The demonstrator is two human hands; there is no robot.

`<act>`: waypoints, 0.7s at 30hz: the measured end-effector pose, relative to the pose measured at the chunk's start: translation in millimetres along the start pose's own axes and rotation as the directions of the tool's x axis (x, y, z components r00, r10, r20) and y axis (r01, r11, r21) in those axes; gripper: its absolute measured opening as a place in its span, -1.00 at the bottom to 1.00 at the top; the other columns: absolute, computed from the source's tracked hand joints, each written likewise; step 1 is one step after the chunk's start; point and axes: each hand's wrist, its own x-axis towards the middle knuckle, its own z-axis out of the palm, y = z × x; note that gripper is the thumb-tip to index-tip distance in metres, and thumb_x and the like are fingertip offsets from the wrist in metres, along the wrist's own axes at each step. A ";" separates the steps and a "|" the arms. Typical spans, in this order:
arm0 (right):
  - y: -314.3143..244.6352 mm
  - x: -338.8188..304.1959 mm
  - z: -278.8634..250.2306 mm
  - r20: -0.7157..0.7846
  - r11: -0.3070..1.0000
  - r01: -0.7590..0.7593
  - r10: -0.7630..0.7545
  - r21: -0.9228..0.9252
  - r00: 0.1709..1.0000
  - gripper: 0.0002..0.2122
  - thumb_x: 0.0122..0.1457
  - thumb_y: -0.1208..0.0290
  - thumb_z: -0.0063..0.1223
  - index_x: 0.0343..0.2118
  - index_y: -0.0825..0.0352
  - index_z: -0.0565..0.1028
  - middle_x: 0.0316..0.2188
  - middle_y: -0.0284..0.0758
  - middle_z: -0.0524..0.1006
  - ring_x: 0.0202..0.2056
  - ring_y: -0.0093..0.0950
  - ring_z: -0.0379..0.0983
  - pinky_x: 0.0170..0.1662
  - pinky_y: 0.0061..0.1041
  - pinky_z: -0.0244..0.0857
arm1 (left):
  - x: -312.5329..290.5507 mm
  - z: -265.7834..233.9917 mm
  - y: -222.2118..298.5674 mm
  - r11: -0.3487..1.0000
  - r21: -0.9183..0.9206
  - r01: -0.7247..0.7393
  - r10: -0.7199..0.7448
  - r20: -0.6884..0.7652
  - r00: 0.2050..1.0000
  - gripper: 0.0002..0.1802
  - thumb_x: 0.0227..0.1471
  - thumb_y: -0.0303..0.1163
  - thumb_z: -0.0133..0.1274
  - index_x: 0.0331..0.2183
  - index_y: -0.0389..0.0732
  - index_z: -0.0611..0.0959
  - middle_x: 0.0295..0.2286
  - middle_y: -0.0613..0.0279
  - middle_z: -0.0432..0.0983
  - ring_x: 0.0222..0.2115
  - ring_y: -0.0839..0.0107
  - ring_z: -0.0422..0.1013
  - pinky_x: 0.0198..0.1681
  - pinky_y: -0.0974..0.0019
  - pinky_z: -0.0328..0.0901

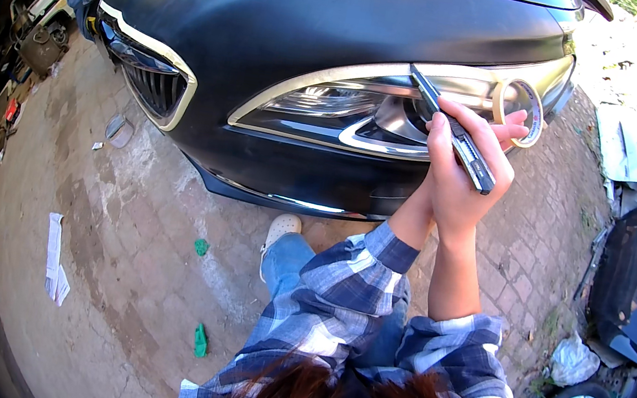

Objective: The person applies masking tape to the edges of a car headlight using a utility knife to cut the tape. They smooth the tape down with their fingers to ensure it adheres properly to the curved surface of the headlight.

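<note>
Head view: our right hand (pixel 450 187)'s gripping a black-and-silver utility knife (pixel 469 156)
Knife: pointing at the clear, cream-taped headlight (pixel 333 102)
Left hand (pixel 418 207): half-hiding, we can't tell its grip
Round cream tape roll (pixel 536 116): showing beside our fingers (pixel 512 132)

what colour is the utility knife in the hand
The utility knife is mostly black, best seen in the head view, the only one here.

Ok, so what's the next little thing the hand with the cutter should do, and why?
Probably the right hand should guide the box cutter slowly and lightly along the cream tape. Its tip points at the tape by the headlight's top edge, and black bodywork lies just above, so pressing hard might scratch it.
</note>
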 end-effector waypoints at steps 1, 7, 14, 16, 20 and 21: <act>-0.5 -0.5 -0.7 0.004 1.000 -0.014 0.014 0.006 1.000 -0.79 -0.03 0.61 0.31 -0.27 0.34 0.69 -0.42 -0.35 0.68 -0.30 -0.55 0.61 0.02 -0.52 0.37 | -0.7 -1.3 -0.7 1.000 0.004 -0.001 0.001 -0.006 1.000 -0.33 0.38 -0.02 -0.25 0.23 -0.37 0.37 0.29 0.02 0.19 0.37 0.22 0.03 0.42 0.19 -0.07; -2.1 1.1 -13.3 0.024 0.998 -0.024 0.022 0.060 0.999 -0.81 0.04 0.63 0.26 -0.24 0.42 0.66 -0.36 -0.29 0.66 -0.34 -0.56 0.60 -0.12 -0.59 0.42 | -0.6 15.3 13.6 0.990 0.138 0.002 0.010 -0.083 0.996 -0.41 0.40 -0.12 -0.33 0.21 -0.37 0.41 0.28 0.04 0.23 0.36 0.22 0.05 0.42 0.20 -0.05; 13.3 -65.6 -90.1 -0.316 0.993 -0.113 0.114 0.021 0.942 -0.79 0.05 0.69 0.17 -0.21 0.47 0.58 -0.49 -0.26 0.56 -0.50 -0.55 0.46 -0.36 -0.57 0.34 | 11.0 19.1 18.2 0.994 0.056 0.095 -0.079 -0.238 0.968 -0.40 0.42 -0.16 -0.41 0.10 -0.41 0.55 0.26 -0.01 0.26 0.30 0.25 0.16 0.38 0.12 -0.01; 35.7 -102.5 -122.3 -0.262 0.966 -0.084 0.018 -0.243 0.965 -0.81 0.08 0.67 0.16 -0.20 0.45 0.56 -0.47 -0.26 0.54 -0.48 -0.51 0.46 -0.37 -0.52 0.34 | 10.6 19.6 22.2 0.992 0.082 0.098 -0.075 -0.247 0.966 -0.39 0.42 -0.15 -0.42 0.10 -0.40 0.55 0.27 -0.01 0.26 0.30 0.24 0.16 0.38 0.12 -0.01; 83.2 -180.9 -169.4 -0.031 0.852 -0.226 0.241 -0.472 0.970 -0.83 0.14 0.60 0.17 -0.18 0.38 0.56 -0.43 -0.21 0.55 -0.41 -0.34 0.52 -0.31 -0.42 0.37 | 10.6 18.0 18.2 0.989 0.097 0.111 -0.083 -0.254 0.964 -0.39 0.42 -0.16 -0.43 0.10 -0.39 0.55 0.26 -0.01 0.27 0.30 0.24 0.16 0.38 0.13 -0.01; 98.6 -206.0 -183.2 0.038 0.817 -0.248 0.312 -0.520 0.949 -0.83 0.15 0.59 0.17 -0.18 0.35 0.56 -0.41 -0.19 0.55 -0.39 -0.29 0.53 -0.30 -0.39 0.38 | 10.9 17.8 17.1 0.990 0.092 0.103 -0.077 -0.250 0.965 -0.39 0.42 -0.16 -0.44 0.10 -0.39 0.55 0.26 -0.01 0.27 0.30 0.24 0.16 0.38 0.12 0.00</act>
